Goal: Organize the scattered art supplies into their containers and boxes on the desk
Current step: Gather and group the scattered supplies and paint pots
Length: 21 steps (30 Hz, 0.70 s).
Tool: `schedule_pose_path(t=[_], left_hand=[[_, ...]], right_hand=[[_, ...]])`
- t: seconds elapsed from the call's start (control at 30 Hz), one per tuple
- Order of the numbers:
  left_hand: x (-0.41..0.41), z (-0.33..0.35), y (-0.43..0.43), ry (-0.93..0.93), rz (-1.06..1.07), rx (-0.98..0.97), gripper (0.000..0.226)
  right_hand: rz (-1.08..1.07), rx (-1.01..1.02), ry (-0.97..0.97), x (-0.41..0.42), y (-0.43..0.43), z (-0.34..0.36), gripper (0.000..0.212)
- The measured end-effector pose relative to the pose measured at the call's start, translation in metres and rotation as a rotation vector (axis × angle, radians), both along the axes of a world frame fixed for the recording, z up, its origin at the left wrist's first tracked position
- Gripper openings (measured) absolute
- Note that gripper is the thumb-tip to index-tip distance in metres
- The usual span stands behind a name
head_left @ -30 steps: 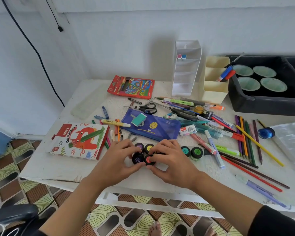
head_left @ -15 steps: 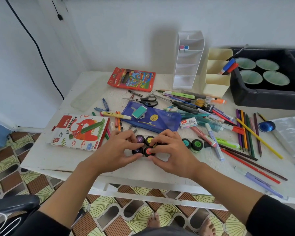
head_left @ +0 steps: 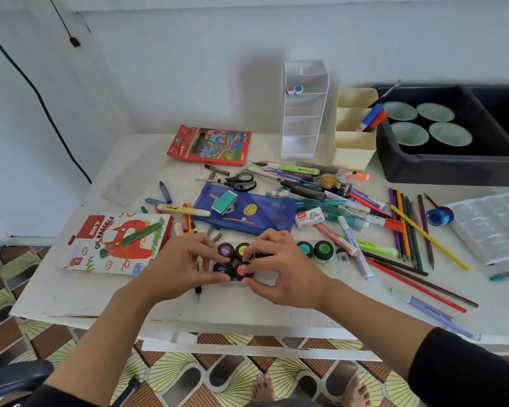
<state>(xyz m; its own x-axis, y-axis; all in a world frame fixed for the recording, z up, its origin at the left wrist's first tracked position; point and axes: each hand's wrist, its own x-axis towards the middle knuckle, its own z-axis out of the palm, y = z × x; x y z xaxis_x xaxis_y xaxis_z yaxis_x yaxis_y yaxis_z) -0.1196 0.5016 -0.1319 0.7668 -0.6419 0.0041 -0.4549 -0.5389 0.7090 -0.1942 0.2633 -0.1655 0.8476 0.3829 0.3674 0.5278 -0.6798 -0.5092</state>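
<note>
Small black paint pots (head_left: 226, 250) with coloured lids sit in a cluster near the desk's front edge, on a clear plastic tray (head_left: 332, 267). My left hand (head_left: 185, 264) presses against the left side of the cluster, fingertips on the dark-lidded pot (head_left: 222, 268). My right hand (head_left: 282, 267) closes in from the right, fingers on the red-lidded pot (head_left: 241, 270). Two more pots (head_left: 323, 248), teal and green, stand to the right of my right hand. Pencils, pens and markers (head_left: 406, 224) lie scattered on the right.
An oil pastels box (head_left: 118, 242) lies left; a blue pencil pouch (head_left: 247, 211) and scissors (head_left: 241, 182) sit behind the pots. A coloured-pencil box (head_left: 210, 145), white organizer (head_left: 303, 110), cream holder (head_left: 354, 127) and black bin (head_left: 453, 168) stand at the back. A clear palette (head_left: 491, 227) lies far right.
Both hands stay on the pot cluster with only small finger shifts. The view has tilted slightly downward.
</note>
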Motion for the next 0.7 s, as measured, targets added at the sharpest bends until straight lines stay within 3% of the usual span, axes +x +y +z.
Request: schedule_pose_path(t=[0.2,0.47,0.7], left_hand=[[-0.007,0.005,0.0,-0.161,-0.139,0.092,0.03],[-0.004,0.009,-0.004,-0.105,-0.086,0.159,0.023],[-0.011,0.007,-0.002,-0.172,-0.095,0.21,0.032]], right_hand=[[0.006,0.003,0.005,0.001,-0.001,0.0,0.016],[0.003,0.03,0.025,0.001,0.0,0.001,0.017],[-0.018,0.074,0.029,-0.001,0.0,0.001,0.015]])
